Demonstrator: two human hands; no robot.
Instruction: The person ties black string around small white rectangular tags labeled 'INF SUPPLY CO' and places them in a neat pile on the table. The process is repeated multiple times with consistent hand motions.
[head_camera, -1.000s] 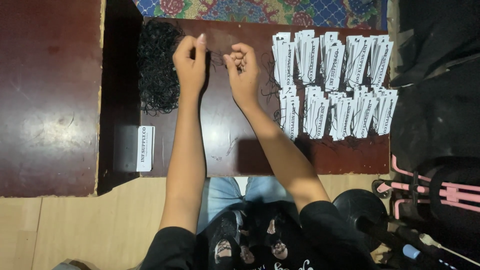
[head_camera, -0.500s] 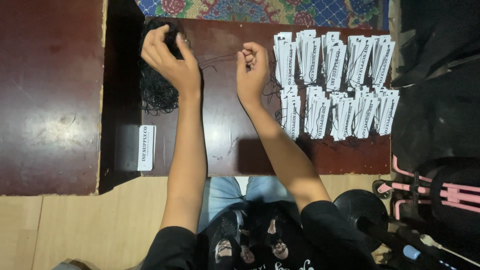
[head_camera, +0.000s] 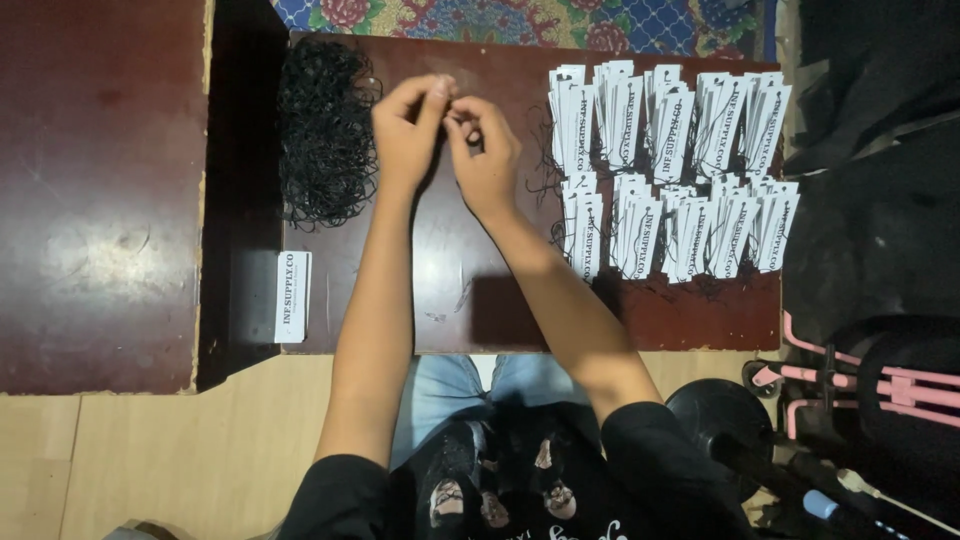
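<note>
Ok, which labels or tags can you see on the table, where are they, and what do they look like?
Single tag: left of the arms, near the table's front edge; white rectangle, dark print.
Upper row of tags: right side, far edge; overlapping white strips with black strings.
Lower row of tags: just below it; same look.

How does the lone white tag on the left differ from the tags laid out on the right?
The lone white tag lies flat by itself near the table's left edge; the tags on the right overlap in two fanned rows. The lone tag shows no string; black strings trail around the rowed tags. Both are narrow white cards with dark print.
</note>
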